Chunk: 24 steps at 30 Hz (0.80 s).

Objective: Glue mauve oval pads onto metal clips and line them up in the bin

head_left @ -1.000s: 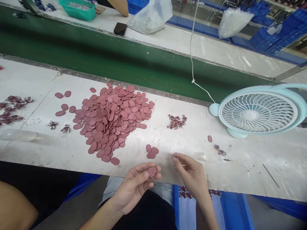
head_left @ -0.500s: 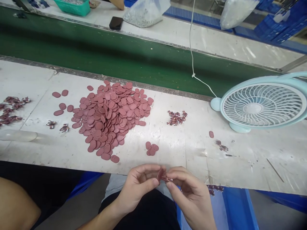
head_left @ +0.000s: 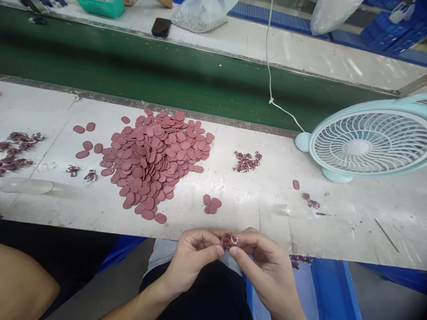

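My left hand [head_left: 196,253] is closed, thumb and fingers pinching a reddish-brown oval disc [head_left: 224,241] that is mostly hidden. My right hand [head_left: 263,262] pinches a small dark-red and white figure-like piece [head_left: 231,241] against the disc. Both hands meet just off the table's front edge, above my lap. Beyond them lies a small cluster of oval discs [head_left: 212,204]. A large heap of the same discs [head_left: 150,164] spreads to the left, and a group of small dark-red pieces [head_left: 247,161] lies to the right.
A light-blue fan [head_left: 370,146] stands at right, its white cord [head_left: 269,66] crossing the green belt [head_left: 200,75]. A blue bin [head_left: 336,284] sits below the table edge at right. Another person's arm [head_left: 26,284] shows at lower left. More dark-red pieces [head_left: 16,151] lie far left.
The small piece between my fingers has turned and now sits up against the disc, its white part upward. Both hands have stayed nearly in place; the view has shifted slightly.
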{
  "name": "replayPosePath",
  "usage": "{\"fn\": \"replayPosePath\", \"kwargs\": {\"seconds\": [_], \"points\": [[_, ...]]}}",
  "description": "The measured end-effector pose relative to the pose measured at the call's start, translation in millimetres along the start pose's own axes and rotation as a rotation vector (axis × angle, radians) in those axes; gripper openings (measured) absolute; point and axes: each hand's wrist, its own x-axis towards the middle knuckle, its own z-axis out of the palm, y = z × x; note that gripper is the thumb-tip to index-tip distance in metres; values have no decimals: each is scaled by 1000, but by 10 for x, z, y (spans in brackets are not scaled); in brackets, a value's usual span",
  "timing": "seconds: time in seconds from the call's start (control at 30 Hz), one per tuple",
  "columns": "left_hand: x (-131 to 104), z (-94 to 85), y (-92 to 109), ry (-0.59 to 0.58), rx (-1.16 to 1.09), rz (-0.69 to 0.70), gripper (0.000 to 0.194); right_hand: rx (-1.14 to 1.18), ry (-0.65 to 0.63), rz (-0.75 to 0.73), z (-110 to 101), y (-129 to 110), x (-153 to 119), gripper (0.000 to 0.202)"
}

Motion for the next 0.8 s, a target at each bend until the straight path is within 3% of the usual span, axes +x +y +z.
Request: {"fn": "replayPosePath", "kwargs": {"seconds": [0.13,0.3,0.5,0.57,0.63,0.73,0.8], "points": [[-18,32,-13,27,-6,13,6,127,-34,98,-21,27,26,7],[-12,42,-51,50,8,23,6,206,-11,109,-4,51,49,7],[-10,51,-120,15,76,45,7,261,104,86,-61,246,-46,10],[-11,-3,-96,-12,221,67,16,292,218,50,-217,392,-152,12],[21,-104,-28,10,510,155,15,325,373,13,-474,560,-300,14],[164,-284,117,77,1075,435,20,321,673,-16,-984,821,-577,20],[304,-363,197,33,1395,599,27,285,883,-24,-1337,990,-775,26]]}}
